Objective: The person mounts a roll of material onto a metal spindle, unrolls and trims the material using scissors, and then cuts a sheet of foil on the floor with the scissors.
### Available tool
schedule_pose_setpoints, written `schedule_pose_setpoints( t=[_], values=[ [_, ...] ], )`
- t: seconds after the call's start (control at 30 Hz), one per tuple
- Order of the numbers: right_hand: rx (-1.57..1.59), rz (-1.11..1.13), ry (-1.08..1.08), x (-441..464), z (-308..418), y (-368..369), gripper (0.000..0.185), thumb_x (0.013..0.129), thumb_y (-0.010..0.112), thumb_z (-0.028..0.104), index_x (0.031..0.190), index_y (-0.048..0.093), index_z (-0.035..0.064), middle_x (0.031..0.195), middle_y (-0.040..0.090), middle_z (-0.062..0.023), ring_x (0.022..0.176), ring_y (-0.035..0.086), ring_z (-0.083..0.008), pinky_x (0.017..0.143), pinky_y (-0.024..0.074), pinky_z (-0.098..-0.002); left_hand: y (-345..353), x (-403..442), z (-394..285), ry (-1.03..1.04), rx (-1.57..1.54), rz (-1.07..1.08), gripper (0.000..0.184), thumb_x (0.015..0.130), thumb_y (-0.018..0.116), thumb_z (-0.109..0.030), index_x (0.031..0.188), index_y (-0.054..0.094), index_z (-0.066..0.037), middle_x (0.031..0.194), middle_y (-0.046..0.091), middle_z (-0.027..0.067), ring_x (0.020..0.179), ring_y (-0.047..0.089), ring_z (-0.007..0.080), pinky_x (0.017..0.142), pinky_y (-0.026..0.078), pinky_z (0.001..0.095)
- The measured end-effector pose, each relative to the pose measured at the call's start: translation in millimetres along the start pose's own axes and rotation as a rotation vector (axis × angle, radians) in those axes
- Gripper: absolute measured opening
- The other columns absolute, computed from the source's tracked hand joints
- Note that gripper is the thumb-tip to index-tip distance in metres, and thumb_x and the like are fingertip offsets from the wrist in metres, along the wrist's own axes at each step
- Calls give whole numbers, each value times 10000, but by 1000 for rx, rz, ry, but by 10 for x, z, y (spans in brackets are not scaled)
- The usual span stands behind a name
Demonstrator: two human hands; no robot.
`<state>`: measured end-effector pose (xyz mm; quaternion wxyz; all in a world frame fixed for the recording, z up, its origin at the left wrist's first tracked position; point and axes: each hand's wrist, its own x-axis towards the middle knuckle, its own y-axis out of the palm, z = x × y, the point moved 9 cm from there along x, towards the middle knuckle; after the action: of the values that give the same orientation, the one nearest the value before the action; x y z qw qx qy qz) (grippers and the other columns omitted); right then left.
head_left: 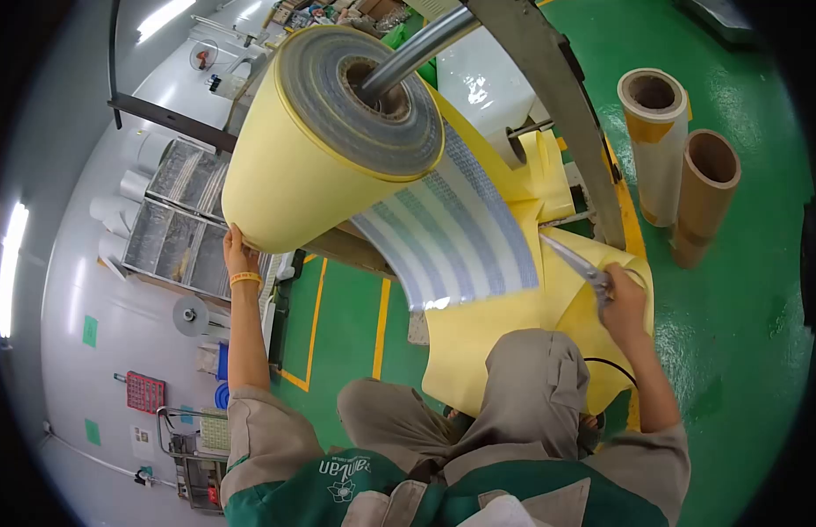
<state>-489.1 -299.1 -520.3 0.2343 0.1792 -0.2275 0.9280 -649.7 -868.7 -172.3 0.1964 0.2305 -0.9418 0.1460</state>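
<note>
Green apron [535, 481] nearest, upside-down lettering [345, 465] partly readable as "anLan", flower mark beside it; right hand [620, 299] closed around scissors [576, 257], tips at folds in the yellow sheet [482, 351], which drapes by the knees; for a clean cut, I'd keep that sheet taut, blades off the striped film [452, 228], strokes away from the legs; left hand [241, 255] touches the edge of the big yellow roll [289, 176] on its metal shaft [416, 54], finger spread can't tell; wristband [245, 277] print too small; far wall paper [141, 439] illegible.
</note>
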Motion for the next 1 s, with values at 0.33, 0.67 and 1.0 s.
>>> schedule_pose_setpoints(
  t=[0.33, 0.67, 1.0],
  values=[
    [-820, 513, 505, -1217, -1518, -382, 333, 724, 631, 101, 1013, 466, 86, 875, 585, -187, 803, 592, -359, 617, 471, -475, 103, 123, -203, 56, -103, -82, 344, 855, 604, -292, 1013, 517, 1, 910, 613, 90, 783, 609, 170, 649, 514, 283],
    [213, 462, -54, 906, 1107, 462, 252, 852, 571, 133, 1046, 554, -26, 939, 644, -155, 891, 634, -244, 802, 477, -306, 90, 662, -312, -1, 83, -150, 581, 714, 732, -400, 1004, 579, 80, 930, 627, 136, 787, 602, 189, 704, 483, 289],
    [299, -135, -579, 1463, 2675, 329, 368, 785, 664, 224, 1066, 551, 16, 962, 589, -151, 841, 591, -273, 721, 476, -324, 166, 971, -149, -185, -66, 174, 547, 836, 543, -491, 1071, 563, 2, 937, 622, 89, 780, 602, 172, 724, 477, 301]
  ],
)
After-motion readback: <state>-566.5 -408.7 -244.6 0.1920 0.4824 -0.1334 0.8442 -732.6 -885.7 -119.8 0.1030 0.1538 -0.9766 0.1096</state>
